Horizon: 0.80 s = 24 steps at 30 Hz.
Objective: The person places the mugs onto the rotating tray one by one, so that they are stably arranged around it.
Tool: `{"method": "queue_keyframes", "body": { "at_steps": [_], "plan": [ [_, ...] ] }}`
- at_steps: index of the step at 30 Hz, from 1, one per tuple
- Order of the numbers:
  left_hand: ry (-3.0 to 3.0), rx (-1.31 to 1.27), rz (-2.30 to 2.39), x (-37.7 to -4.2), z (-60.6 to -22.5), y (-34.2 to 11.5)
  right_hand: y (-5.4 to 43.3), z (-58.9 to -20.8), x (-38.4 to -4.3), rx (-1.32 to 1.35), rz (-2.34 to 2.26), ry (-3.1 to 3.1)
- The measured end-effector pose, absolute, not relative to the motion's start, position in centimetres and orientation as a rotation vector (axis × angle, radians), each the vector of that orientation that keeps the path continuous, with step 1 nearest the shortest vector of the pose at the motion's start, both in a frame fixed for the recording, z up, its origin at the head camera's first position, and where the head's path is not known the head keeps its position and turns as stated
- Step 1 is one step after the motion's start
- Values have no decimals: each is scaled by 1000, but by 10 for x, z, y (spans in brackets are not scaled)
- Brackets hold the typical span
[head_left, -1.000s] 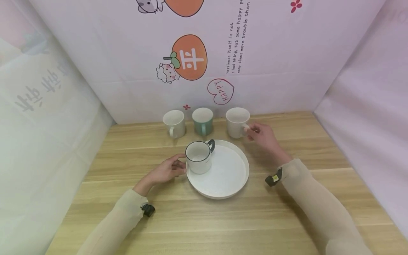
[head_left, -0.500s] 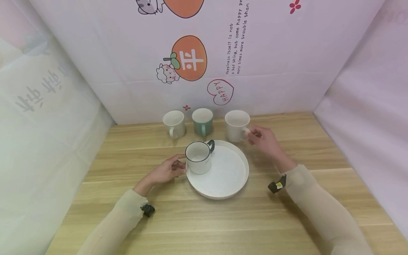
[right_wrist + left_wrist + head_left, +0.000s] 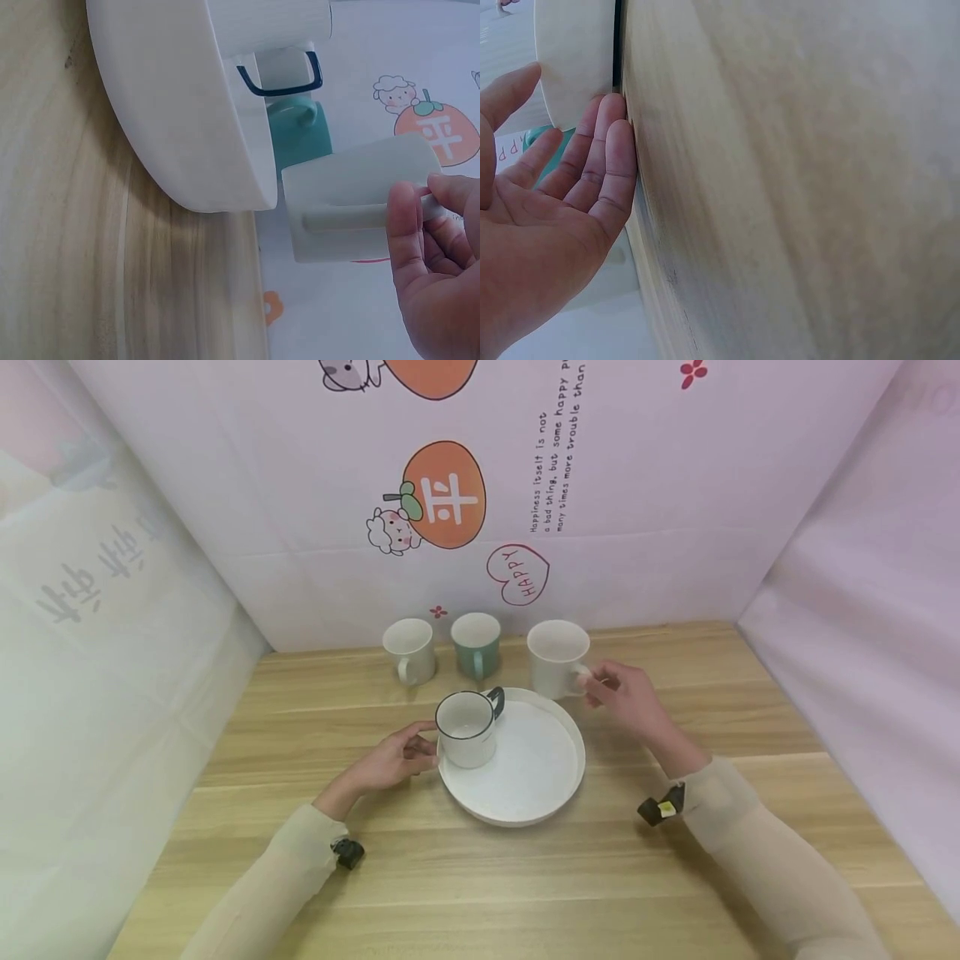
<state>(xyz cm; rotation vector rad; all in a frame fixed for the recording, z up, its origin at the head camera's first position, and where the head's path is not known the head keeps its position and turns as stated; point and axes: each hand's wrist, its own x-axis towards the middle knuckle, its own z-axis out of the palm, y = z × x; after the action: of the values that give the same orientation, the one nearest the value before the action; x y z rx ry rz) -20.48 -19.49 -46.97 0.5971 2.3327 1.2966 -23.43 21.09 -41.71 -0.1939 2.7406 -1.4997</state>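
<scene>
My right hand [image 3: 624, 697] pinches the handle of a white mug [image 3: 553, 652] between thumb and fingers, at the tray's far right edge. In the right wrist view this mug [image 3: 352, 187] appears larger, its handle gripped near the rim end. The round white tray [image 3: 525, 810] lies in the middle of the wooden table. On its left part stands a white enamel mug [image 3: 468, 743] with a black rim and black handle. My left hand [image 3: 393, 762] rests with relaxed fingers at the tray's left edge; in the left wrist view the fingertips touch the tray's side [image 3: 574, 60].
A white mug [image 3: 411, 656] and a green mug [image 3: 477, 652] stand in a row at the back of the wooden table [image 3: 480, 893]. Behind them hangs a printed white cloth [image 3: 637, 527], with more cloth along both sides.
The right hand has drawn the white mug a little toward the viewer and the tray, away from the back cloth. The left hand, tray and enamel mug have stayed in place.
</scene>
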Motion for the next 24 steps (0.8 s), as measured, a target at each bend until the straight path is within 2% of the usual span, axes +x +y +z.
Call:
{"method": "queue_keyframes", "body": {
  "at_steps": [24],
  "plan": [
    [2335, 585, 1298, -205, -471, -195, 209, -410, -206, -279, -1477, 2679]
  ]
}}
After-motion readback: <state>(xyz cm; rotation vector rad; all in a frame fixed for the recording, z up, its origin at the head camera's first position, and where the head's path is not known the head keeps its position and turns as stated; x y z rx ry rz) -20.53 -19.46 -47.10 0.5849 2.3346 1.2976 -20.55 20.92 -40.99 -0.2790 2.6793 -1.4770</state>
